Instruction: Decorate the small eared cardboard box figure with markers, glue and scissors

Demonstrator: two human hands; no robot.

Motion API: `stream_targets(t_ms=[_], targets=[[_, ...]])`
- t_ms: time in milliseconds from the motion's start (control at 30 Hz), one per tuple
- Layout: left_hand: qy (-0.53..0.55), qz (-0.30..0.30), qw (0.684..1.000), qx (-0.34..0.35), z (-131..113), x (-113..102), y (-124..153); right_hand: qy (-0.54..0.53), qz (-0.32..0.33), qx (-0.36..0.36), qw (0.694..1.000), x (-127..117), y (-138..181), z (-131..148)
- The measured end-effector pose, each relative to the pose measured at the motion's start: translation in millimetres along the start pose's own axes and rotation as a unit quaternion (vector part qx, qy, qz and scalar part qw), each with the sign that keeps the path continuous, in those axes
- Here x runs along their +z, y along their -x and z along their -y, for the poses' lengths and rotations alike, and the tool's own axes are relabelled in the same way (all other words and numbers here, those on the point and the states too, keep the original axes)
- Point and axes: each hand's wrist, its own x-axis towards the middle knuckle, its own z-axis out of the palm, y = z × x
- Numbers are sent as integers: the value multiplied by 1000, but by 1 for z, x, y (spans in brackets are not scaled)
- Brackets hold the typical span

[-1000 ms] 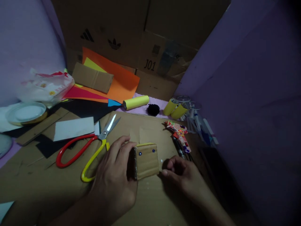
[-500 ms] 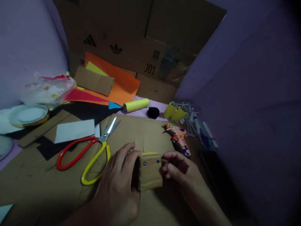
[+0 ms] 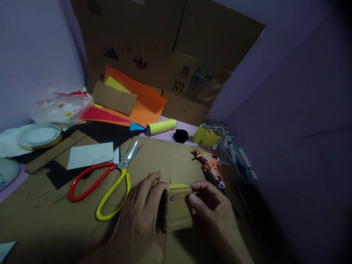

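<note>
A small cardboard box (image 3: 179,215) stands upright near the front middle, with two small dark blue studs near the top of its front face and a yellow strip along its upper edge. My left hand (image 3: 141,216) is wrapped around its left side, thumb hidden. At the upper right corner my right hand (image 3: 216,207) pinches the box, thumb on the front beside the right stud, which it partly covers. Left of my left hand lie scissors (image 3: 125,162) with one red and one yellow handle, blades apart. A flower-patterned glue gun (image 3: 211,165) rests beyond my right hand.
A yellow tube (image 3: 162,127), a black yarn bundle (image 3: 181,136) and two short yellow tubes (image 3: 210,138) lie at the back. Coloured paper (image 3: 150,106), a white card (image 3: 90,155) and a plate (image 3: 40,135) are on the left. A large cardboard panel (image 3: 154,80) stands behind.
My right hand has closed from beside the box onto its right edge, the thumb now at the right stud. The view has shifted slightly; my left hand keeps its hold.
</note>
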Motion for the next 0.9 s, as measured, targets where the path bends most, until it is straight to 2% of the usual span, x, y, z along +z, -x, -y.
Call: stream_targets(t_ms=[200,333,467,667,800,900], targets=[[-4,-11,1000,10,-2,1,1,40,-14,-14,999,3,1,2],[-2,-1,1000,5,-1,0,0,59,1,-17,998,-1,-2,-1],[24,-2,1000,13,2,2,0,14,30,-16,999,-4,-3,-6],[20,-13,999,21,5,5,-1,-42,50,22,998,-5,-5,-10],[18,-4,1000,13,5,3,-1,21,24,-46,998,-9,-1,-9],[6,-12,1000,15,9,1,-3,129,-14,-198,972,-15,6,-6]])
